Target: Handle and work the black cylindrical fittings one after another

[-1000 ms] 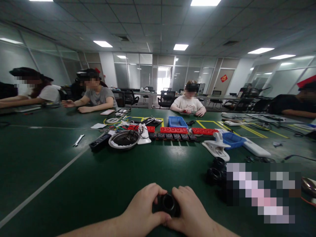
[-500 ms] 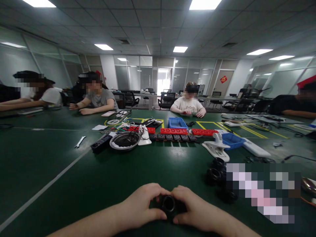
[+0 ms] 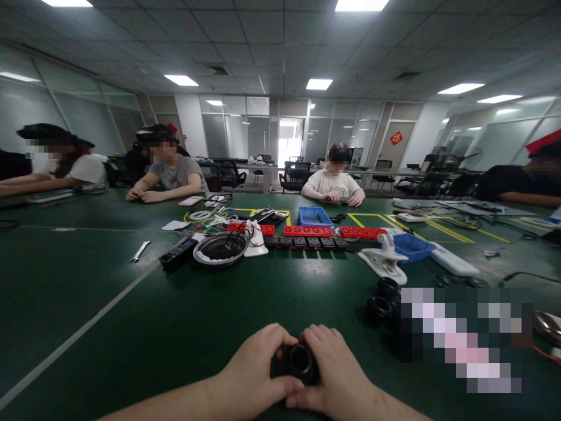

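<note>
- At the near side of the table, low in the view, the left hand and right hand are clamped together on a short black tube.
- The tube sits between the two palms, its round open end facing up toward the camera; its rim shows between the fingers, and the thumbs nearly meet in front of it.
- Its lower part is hidden, so whether it touches the table is hard to say.
- Ahead of the hands, a wide stretch of green tabletop runs up to a metal bowl, the red power strips and a white clip stand.
- Left of the hands the green surface is broad too, crossed by a pale strip; a wrench lies well beyond.
- Room is tighter on the right: black pieces stand near the right hand, beside a blurred patch.
- Behind the clip stand, a blue basket sits just beside a long white case.
</note>
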Available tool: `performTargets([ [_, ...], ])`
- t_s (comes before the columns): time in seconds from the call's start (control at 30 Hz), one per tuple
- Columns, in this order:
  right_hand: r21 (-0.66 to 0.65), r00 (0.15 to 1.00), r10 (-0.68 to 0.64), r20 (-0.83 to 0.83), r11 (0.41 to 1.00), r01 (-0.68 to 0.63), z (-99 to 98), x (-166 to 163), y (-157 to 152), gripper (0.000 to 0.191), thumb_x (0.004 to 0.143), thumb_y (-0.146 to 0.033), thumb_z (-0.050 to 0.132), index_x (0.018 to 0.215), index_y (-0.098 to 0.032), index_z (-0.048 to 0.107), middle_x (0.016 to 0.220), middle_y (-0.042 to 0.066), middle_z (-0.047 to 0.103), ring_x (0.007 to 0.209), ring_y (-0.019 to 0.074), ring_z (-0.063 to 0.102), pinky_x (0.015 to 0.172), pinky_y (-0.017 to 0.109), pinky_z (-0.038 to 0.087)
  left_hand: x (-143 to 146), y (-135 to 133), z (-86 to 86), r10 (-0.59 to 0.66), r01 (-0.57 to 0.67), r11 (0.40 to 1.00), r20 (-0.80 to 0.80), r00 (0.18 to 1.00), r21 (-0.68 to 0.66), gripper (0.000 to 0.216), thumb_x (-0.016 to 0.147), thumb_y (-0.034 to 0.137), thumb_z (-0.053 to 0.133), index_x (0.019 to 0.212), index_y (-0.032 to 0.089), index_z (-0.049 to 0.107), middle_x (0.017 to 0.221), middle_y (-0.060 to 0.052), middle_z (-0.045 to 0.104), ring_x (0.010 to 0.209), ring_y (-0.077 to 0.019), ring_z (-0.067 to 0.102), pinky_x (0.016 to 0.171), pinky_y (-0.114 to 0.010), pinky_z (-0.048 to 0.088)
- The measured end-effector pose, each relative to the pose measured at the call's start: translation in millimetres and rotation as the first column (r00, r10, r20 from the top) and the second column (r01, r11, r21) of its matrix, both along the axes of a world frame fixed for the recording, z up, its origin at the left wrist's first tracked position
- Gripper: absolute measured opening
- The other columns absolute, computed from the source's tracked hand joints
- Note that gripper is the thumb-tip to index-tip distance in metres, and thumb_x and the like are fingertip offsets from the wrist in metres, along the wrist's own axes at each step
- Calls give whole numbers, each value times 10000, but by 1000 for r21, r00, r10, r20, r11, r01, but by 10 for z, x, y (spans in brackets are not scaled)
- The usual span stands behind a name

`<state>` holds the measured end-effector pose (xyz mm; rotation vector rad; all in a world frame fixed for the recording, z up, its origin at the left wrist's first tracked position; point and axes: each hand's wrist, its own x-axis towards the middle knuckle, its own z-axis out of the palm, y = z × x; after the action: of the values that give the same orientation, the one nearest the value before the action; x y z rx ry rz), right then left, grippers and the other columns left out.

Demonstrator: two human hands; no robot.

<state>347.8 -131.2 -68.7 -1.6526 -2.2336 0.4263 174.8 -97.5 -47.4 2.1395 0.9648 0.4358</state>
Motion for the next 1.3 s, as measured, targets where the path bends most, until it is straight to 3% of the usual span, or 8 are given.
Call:
performTargets([
  [0.2, -199, 967, 216, -135, 950, -240, 183, 143, 23, 553, 563, -390, 741, 1043, -190, 555, 988, 49, 540, 903, 236, 480, 791, 356, 362, -98, 77, 117, -220, 217, 974, 57, 974, 59, 416, 650, 244, 725, 1028, 240, 552, 1014, -5, 528, 926, -186, 497, 819, -276, 399],
  [0.47, -220, 926, 343, -155, 902, -371, 255, 241, 123, 370, 620, -227, 730, 962, -175, 596, 886, 14, 571, 862, 195, 506, 770, 304, 371, -48, 65, 133, -170, 170, 982, -13, 985, 77, 381, 638, 265, 750, 984, 224, 599, 886, 1, 560, 845, -182, 519, 735, -263, 401],
  [0.57, -195, 953, 286, -96, 934, -300, 175, 193, 131, 365, 598, -335, 743, 883, -166, 591, 826, 8, 569, 778, 184, 516, 679, 279, 378, -19, 35, 119, -129, 131, 990, -40, 991, 45, 367, 629, 217, 746, 965, 215, 599, 872, 4, 552, 820, -174, 518, 709, -254, 400],
  [0.73, -51, 997, 28, 76, 998, -24, 49, 26, 72, 569, 446, -568, 748, 783, -158, 543, 780, 29, 564, 720, 214, 499, 648, 323, 368, 27, -29, 62, 49, -41, 995, -76, 996, 94, 328, 618, 226, 733, 903, 178, 577, 864, -10, 544, 806, -188, 504, 710, -281, 399],
  [0.83, -13, 997, 76, 8, 997, -76, 78, 9, 32, 604, 462, -553, 751, 875, -163, 545, 871, 44, 564, 801, 230, 496, 710, 343, 373, 12, -16, 76, 16, -10, 996, -64, 998, 93, 324, 633, 212, 717, 919, 182, 566, 879, -13, 545, 824, -190, 503, 724, -282, 400],
  [0.97, -130, 956, 260, -136, 952, -277, 199, 120, 29, 574, 574, -393, 747, 1066, -189, 533, 979, 39, 559, 898, 223, 494, 795, 345, 373, -61, 52, 150, -164, 164, 986, -37, 986, 7, 378, 656, 175, 700, 1001, 222, 555, 924, 4, 543, 848, -171, 511, 745, -259, 405],
  [1.1, -192, 922, 351, -164, 906, -378, 250, 225, 84, 401, 640, -252, 712, 1014, -175, 589, 905, 20, 580, 864, 193, 514, 766, 301, 384, -105, 101, 176, -258, 257, 966, -17, 966, -26, 415, 667, 162, 702, 1042, 260, 554, 937, 20, 542, 858, -159, 514, 748, -241, 400],
  [1.3, -173, 974, 213, -72, 959, -223, 161, 146, 77, 400, 538, -383, 768, 823, -157, 603, 784, 7, 567, 718, 171, 519, 622, 258, 377, -80, 70, 147, -211, 210, 977, -25, 977, -29, 398, 645, 159, 715, 1010, 235, 574, 907, 17, 548, 833, -161, 514, 727, -241, 396],
])
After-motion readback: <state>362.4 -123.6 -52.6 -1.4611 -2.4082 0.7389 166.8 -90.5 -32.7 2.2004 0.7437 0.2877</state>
